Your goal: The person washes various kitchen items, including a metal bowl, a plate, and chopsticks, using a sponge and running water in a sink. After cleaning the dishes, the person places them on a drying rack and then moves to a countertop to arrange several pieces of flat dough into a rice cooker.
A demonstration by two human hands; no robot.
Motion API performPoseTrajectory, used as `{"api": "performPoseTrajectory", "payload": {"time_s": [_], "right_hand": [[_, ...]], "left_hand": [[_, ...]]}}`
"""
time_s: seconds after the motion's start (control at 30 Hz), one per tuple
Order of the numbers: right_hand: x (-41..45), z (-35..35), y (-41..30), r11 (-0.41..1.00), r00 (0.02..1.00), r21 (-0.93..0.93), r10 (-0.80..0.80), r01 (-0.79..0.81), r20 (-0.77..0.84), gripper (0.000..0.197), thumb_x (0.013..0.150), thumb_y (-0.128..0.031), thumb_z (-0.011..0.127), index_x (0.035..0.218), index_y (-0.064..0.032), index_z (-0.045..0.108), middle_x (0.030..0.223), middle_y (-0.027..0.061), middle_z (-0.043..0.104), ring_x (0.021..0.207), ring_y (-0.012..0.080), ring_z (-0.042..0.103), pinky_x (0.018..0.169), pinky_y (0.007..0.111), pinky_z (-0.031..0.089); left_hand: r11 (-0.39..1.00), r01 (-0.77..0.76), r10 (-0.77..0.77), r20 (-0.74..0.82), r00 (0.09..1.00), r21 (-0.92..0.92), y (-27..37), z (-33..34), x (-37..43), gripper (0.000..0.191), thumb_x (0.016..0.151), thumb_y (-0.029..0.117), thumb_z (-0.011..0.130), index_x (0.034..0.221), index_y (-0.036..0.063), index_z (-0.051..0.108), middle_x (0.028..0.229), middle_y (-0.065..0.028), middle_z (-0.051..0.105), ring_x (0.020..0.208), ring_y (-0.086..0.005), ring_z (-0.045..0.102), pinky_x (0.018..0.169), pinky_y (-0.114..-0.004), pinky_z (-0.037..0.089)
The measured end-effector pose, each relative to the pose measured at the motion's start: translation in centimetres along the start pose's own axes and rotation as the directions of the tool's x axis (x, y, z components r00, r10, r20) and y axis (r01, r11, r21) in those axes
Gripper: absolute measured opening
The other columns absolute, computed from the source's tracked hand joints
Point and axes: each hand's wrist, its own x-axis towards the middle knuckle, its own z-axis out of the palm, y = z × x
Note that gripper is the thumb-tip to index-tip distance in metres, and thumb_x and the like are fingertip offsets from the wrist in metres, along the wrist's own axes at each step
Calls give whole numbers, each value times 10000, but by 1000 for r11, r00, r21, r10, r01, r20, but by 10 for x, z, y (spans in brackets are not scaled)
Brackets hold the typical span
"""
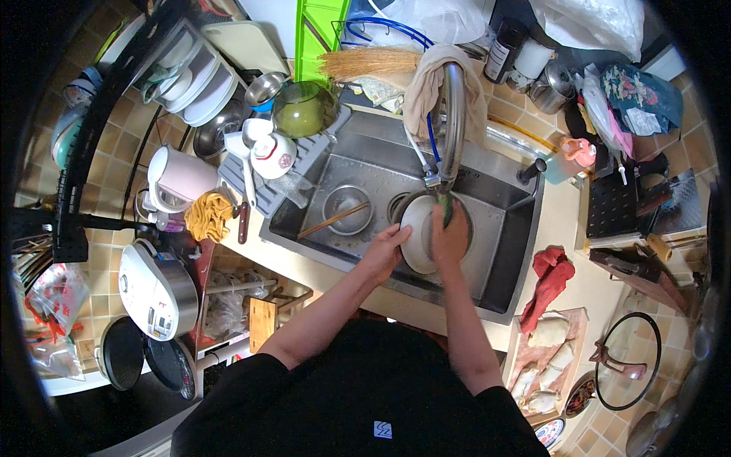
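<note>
Over the right part of the steel sink (485, 285), my left hand (381, 251) grips a white dish (414, 243) by its left rim, thumb on top. The dish is tilted under the faucet (454, 125). My right hand (450, 240) is at the dish's inner side, with a green pad-like thing (446, 210) in its fingers, partly hidden by them. Behind the dish shows the rim of a round vessel (469, 231). Left of it in the sink stands a small bowl (347, 197) with chopsticks (334, 220) across it.
A beige cloth (422, 85) drapes over the faucet. A grey drying rack (331, 137) at the sink's left holds a green glass bowl (302, 111) and other dishes. A knife (244, 223) lies on the left counter; a red cloth (545, 285) touches a food tray (577, 337) on the right.
</note>
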Motion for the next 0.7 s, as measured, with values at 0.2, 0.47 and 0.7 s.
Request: {"api": "performPoseTrajectory", "payload": {"time_s": [0.2,0.47,0.7], "right_hand": [[-41,8,-54,888,909,-194,-412,417,65,481,867,-341,564,1244,-44,529,1267,202,512,1226,358,445,1041,473,301],[4,2,-30,999,980,8,39,-41,196,429,842,-252,553,1215,-40,560,1227,166,567,1137,359,521,932,458,395],[-20,10,-58,799,812,-175,-584,575,2,411,881,-272,504,1196,-16,563,1076,250,616,986,429,583,876,502,432]], "left_hand": [[937,-76,87,-17,996,341,-4,-35,10,141,919,140,551,1011,76,637,936,10,630,824,-66,568,702,-239,454],[877,-133,110,77,991,461,-1,-20,8,132,910,163,578,969,62,641,866,33,635,768,-68,579,689,-262,475],[905,-75,39,93,995,419,10,-42,6,186,923,186,572,1035,50,628,967,-20,647,845,-90,600,758,-277,491]]}}
